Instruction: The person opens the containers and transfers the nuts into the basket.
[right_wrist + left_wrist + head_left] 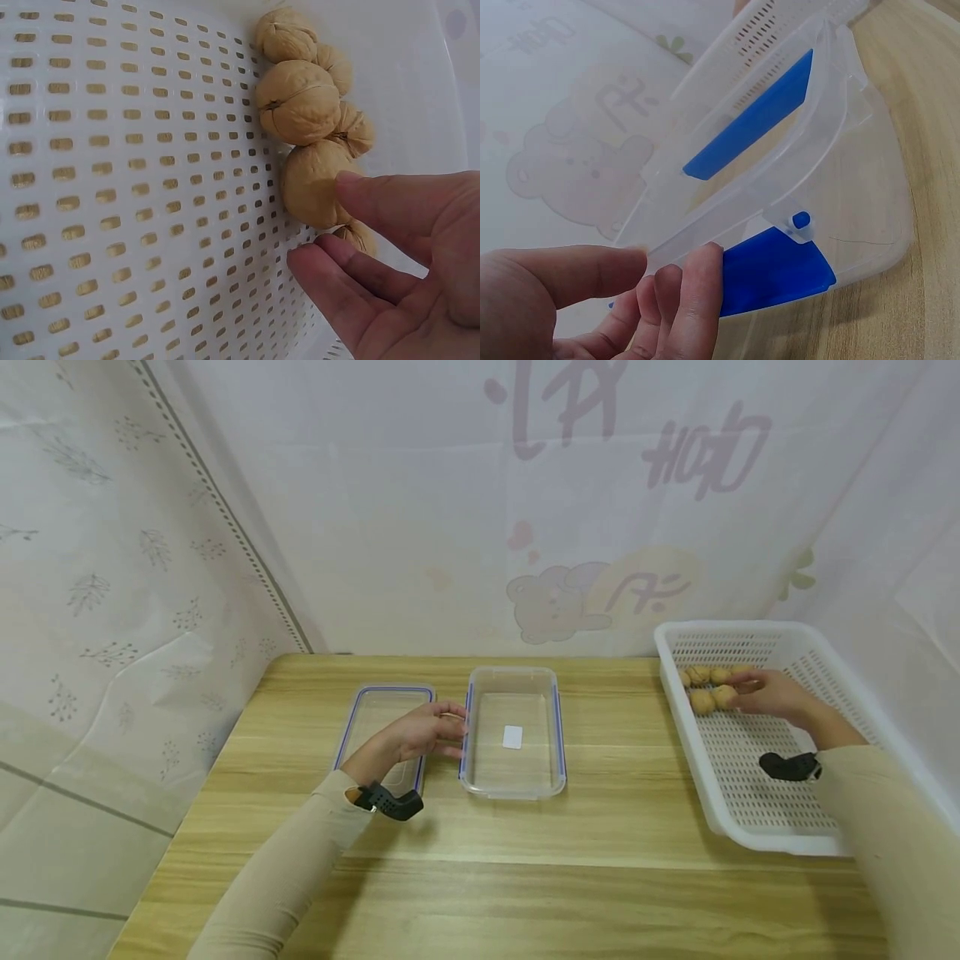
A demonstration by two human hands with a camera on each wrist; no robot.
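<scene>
My left hand (427,732) is at the left side of a clear plastic food container (512,785) with blue side latches. In the left wrist view its fingertips (702,262) are at the blue latch (776,271), the thumb by the rim. At the right, my right hand (772,697) reaches into a white perforated basket (720,814), fingers spread beside several walnuts (702,702). Close up, the thumb tip overlaps the nearest walnut (315,184), and the other fingertips are just below it. More walnuts (298,101) lie in a row along the basket wall.
A clear lid (382,702) with a blue seal lies flat left of the container, partly behind my left hand. A white square label (512,737) shows on the container's bottom. Wooden tabletop (622,760) lies between container and basket; a printed curtain (420,527) hangs behind.
</scene>
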